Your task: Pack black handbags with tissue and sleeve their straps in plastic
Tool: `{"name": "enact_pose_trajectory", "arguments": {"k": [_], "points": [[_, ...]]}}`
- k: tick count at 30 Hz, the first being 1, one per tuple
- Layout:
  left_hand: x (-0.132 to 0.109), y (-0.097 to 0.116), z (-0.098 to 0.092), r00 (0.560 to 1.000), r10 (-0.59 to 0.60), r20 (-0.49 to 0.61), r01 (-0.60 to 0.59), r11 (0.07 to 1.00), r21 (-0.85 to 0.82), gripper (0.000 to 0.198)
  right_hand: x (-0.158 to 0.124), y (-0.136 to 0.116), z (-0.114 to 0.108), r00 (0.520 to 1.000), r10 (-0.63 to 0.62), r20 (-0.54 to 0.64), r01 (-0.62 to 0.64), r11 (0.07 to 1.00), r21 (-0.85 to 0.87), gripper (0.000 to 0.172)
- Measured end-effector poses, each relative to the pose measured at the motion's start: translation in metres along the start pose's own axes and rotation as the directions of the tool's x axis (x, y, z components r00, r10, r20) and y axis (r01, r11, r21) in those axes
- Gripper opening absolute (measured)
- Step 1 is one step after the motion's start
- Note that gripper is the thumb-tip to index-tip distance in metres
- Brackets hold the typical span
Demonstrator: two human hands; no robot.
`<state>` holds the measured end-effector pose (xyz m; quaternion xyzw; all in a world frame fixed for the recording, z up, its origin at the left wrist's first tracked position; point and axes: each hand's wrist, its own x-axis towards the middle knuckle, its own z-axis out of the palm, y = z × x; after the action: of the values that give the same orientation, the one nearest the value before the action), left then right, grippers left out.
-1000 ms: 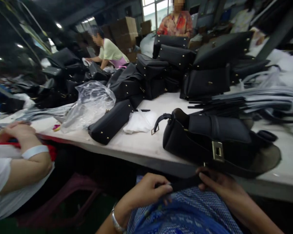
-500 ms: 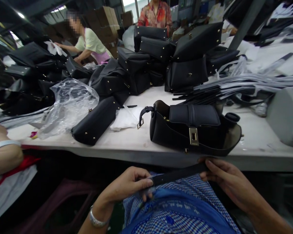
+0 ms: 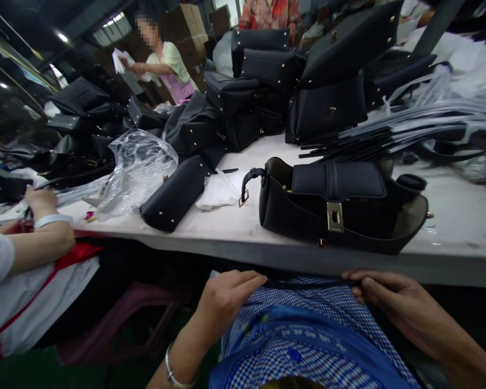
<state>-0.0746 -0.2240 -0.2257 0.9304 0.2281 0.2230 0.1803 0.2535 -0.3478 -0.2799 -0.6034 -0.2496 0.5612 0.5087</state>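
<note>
A black strap [image 3: 303,284] stretches edge-on between my two hands, low in front of the table edge. My left hand [image 3: 229,294] is closed over its left end, fingers together, with a bit of clear wrap showing beside them. At the other end my right hand [image 3: 383,289] pinches the strap between thumb and fingers. Just beyond, a black handbag [image 3: 291,216] lies on the table with its top open. Its flap carries a gold turn-lock plate [image 3: 335,217], and a short buckled strap [image 3: 251,175] sticks out at its left side.
Left of the handbag lie white tissue paper [image 3: 221,190], another black bag [image 3: 176,194] and crumpled clear plastic [image 3: 140,170]. Black bags [image 3: 263,70] are piled behind. Wrapped straps [image 3: 409,124] lie at right. A co-worker's arm [image 3: 44,237] is at left; another person [image 3: 168,67] stands behind.
My left hand has turned over, knuckles now up, and the strap has gone from flat-facing to edge-on. The view has shifted left. The person behind has raised the white sheet.
</note>
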Motion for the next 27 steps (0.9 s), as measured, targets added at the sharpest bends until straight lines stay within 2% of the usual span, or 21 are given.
{"name": "enact_pose_trajectory", "arguments": {"k": [2, 4, 7, 14, 19, 21, 23, 27], "points": [[-0.007, 0.000, 0.005, 0.986, 0.147, -0.073, -0.133, 0.976, 0.170, 0.032, -0.001, 0.004, -0.005, 0.997, -0.075, 0.019, 0.077, 0.993, -0.095, 0.031], [-0.014, 0.001, 0.008, 0.972, 0.209, -0.108, -0.177, 0.953, 0.247, 0.032, -0.002, 0.007, -0.008, 0.987, -0.147, 0.064, 0.158, 0.961, -0.227, 0.030], [-0.021, 0.006, 0.008, 0.956, 0.248, -0.157, -0.189, 0.928, 0.320, 0.030, -0.004, 0.010, -0.009, 0.974, -0.183, 0.136, 0.219, 0.916, -0.337, 0.027], [-0.027, 0.014, 0.007, 0.937, 0.292, -0.194, -0.212, 0.913, 0.350, 0.025, -0.007, 0.015, -0.006, 0.930, -0.305, 0.204, 0.361, 0.862, -0.357, 0.027], [-0.030, 0.014, 0.007, 0.936, 0.283, -0.210, -0.198, 0.916, 0.349, 0.025, -0.009, 0.013, -0.004, 0.863, -0.422, 0.278, 0.501, 0.780, -0.374, 0.022], [-0.031, 0.015, 0.007, 0.938, 0.272, -0.215, -0.187, 0.919, 0.346, 0.024, -0.010, 0.011, -0.001, 0.862, -0.440, 0.253, 0.506, 0.781, -0.365, 0.019], [-0.032, 0.014, 0.007, 0.939, 0.267, -0.218, -0.183, 0.922, 0.342, 0.024, -0.011, 0.011, 0.002, 0.877, -0.449, 0.170, 0.478, 0.788, -0.387, 0.017], [-0.033, 0.008, 0.014, 0.943, 0.240, -0.229, -0.169, 0.942, 0.290, 0.028, -0.014, 0.014, 0.001, 0.905, -0.422, 0.058, 0.403, 0.802, -0.441, 0.023]]}}
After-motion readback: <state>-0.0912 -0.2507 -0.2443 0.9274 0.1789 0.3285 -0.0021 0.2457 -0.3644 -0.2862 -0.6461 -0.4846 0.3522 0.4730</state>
